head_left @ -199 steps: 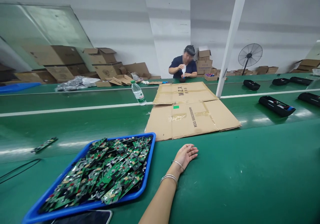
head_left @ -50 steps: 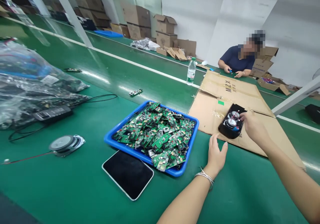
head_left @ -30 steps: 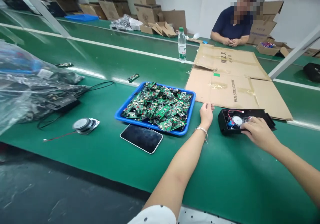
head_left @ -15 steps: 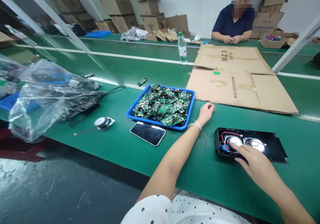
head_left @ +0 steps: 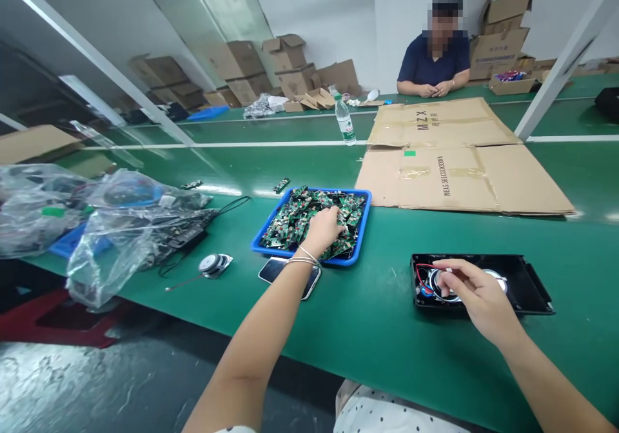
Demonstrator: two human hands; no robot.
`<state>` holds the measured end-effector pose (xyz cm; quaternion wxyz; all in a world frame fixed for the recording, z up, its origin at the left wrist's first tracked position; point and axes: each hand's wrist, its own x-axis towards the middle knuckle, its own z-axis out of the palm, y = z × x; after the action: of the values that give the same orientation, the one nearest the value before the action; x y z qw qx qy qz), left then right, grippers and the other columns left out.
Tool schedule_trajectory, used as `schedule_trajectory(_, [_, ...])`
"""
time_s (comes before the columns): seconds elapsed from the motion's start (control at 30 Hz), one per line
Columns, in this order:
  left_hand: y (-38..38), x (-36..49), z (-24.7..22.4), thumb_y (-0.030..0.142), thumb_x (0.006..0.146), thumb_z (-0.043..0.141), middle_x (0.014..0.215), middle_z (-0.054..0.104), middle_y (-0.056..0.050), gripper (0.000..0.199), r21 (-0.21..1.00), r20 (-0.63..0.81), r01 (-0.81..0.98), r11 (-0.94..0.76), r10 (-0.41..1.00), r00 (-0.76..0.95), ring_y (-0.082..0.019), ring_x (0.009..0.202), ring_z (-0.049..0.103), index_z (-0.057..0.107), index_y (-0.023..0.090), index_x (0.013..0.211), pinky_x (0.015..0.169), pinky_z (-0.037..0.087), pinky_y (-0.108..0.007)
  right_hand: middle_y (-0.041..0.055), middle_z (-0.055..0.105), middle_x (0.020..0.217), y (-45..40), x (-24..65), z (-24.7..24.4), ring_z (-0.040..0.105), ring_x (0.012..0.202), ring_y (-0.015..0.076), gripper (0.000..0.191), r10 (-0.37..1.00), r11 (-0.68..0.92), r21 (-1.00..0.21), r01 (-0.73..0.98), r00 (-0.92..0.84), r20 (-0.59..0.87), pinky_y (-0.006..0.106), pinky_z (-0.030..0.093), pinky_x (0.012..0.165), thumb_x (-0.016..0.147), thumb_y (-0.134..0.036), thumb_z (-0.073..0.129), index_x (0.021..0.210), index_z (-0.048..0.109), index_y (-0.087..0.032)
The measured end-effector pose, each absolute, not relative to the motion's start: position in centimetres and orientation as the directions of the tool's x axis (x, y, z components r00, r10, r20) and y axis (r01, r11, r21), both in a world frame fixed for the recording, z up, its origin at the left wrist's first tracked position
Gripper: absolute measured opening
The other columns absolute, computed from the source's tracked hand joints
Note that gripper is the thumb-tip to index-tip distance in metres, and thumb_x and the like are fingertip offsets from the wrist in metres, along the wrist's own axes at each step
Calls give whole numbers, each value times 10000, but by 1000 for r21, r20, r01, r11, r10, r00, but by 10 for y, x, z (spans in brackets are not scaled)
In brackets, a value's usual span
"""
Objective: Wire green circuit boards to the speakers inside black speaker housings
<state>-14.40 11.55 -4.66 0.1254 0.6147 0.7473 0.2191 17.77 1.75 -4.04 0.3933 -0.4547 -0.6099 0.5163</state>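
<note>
My left hand (head_left: 325,230) reaches into a blue tray (head_left: 366,226) heaped with green circuit boards (head_left: 294,217). Its fingers are bent down onto the boards and look closed on one, though the fingertips are partly hidden. My right hand (head_left: 476,294) hovers over a black speaker housing (head_left: 529,288) lying on the bench. Between its thumb and index finger it pinches the white plug end of a red wire (head_left: 425,266). Two round speakers sit inside the housing; my fingers partly cover the left speaker (head_left: 438,284), and my hand covers much of the right one (head_left: 500,281).
A phone (head_left: 271,269) lies against the tray's front, partly under my left wrist. One loose speaker (head_left: 215,264) rests left of it, near plastic bags (head_left: 104,252). Flattened cardboard (head_left: 464,175) and a water bottle (head_left: 345,122) are behind. A person (head_left: 432,65) sits across the bench.
My left hand has moved left from the bench beside the cardboard into the tray of circuit boards. My right hand has lifted from the speaker and now pinches the red wire's plug.
</note>
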Motion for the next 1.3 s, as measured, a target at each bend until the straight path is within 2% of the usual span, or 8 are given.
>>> schedule_trajectory(0.17, [108,-138,-32,162,649,690,892,604,-83,172,675,163,734,80,954,-253,-298,1022,544,595,176,792,978,377,-462,72,613,981,20,181,-44,594,897,207,197,970,217,-975,38,-119,211,316,521,782,860,-405,605,863,678,-222])
schedule_trajectory(0.27, [91,-120,-21,301,710,652,907,608,-75,244,835,154,551,8,956,-248,-268,958,603,580,177,908,893,469,-443,67,614,1102,22,183,-50,566,1054,235,177,949,270,-961,-61,-149,276,362,494,888,892,-369,572,836,662,-228])
schedule_trajectory(0.43, [54,-71,-20,462,754,604,871,663,-66,301,995,-3,103,17,991,-135,-218,810,689,491,192,827,686,567,-344,46,688,793,21,182,-61,632,703,178,228,973,139,-988,-68,-174,149,296,537,654,881,-403,592,1008,617,-215])
schedule_trajectory(0.53, [39,-46,-26,384,677,734,776,697,-50,364,948,-196,-267,173,979,-61,-174,653,690,430,195,741,579,565,-272,27,685,707,23,183,-65,577,512,132,254,999,43,-989,-141,-3,44,264,519,546,836,-419,652,951,581,-203])
schedule_trajectory(0.67, [28,-22,-33,293,667,763,777,721,-46,339,847,-317,-457,272,948,-24,-142,596,683,472,184,801,550,565,-229,51,699,778,25,184,-65,663,661,174,268,999,28,-966,-259,33,20,288,558,646,764,-397,733,846,579,-193])
schedule_trajectory(0.87, [18,-6,-38,247,715,720,971,721,-94,264,786,-351,-550,283,936,-21,-149,696,702,573,149,911,636,582,-235,71,709,824,23,182,-64,684,779,216,316,997,-60,-952,-300,-62,-44,295,571,681,711,-402,777,852,590,-189])
schedule_trajectory(1.1, [17,-11,-41,259,769,652,793,707,-2,184,810,-339,-552,198,926,-165,-121,620,682,541,213,908,597,578,-231,42,697,702,26,182,-67,667,609,180,302,995,-96,-899,-428,-60,-78,270,569,573,651,-373,821,748,607,-184])
schedule_trajectory(1.3, [15,-12,-45,177,728,666,812,686,5,193,738,-403,-634,229,904,-142,-211,895,695,502,203,826,758,581,-281,19,702,780,24,178,-66,674,704,167,269,989,-113,-867,-486,-137,-53,289,575,694,633,-320,836,781,641,-208])
